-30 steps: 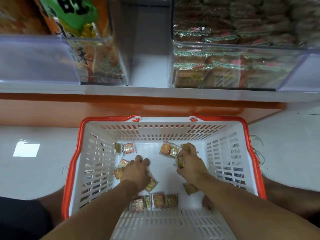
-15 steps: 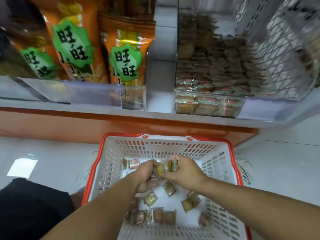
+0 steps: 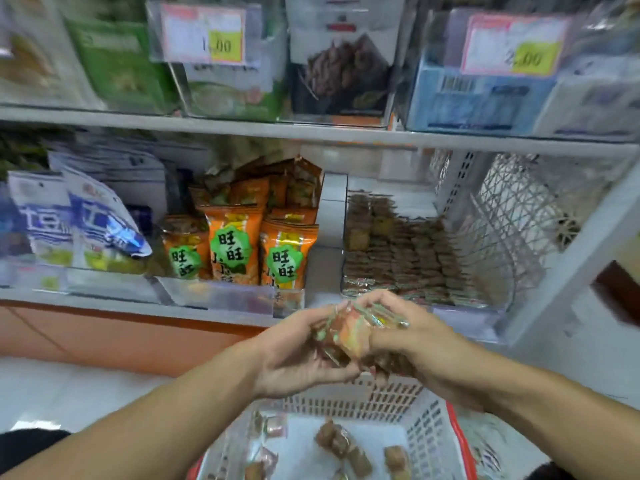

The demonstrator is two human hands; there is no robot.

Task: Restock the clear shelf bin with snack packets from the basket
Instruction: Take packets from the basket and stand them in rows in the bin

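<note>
My left hand and my right hand together hold a bunch of small snack packets between them, raised above the basket. The white basket with a red rim sits on the floor below, with several loose packets lying in it. The clear shelf bin stands on the bottom shelf just beyond my hands, partly filled with rows of the same small packets. The bunch is level with the bin's front wall.
Orange snack bags fill the bin to the left, blue and white bags farther left. A shelf board with price-tagged bins runs overhead. A wire mesh panel borders the clear bin's right side.
Both hands have gathered packets from the basket floor, come together and risen out of the basket toward the shelf bin. The view has tilted upward.
</note>
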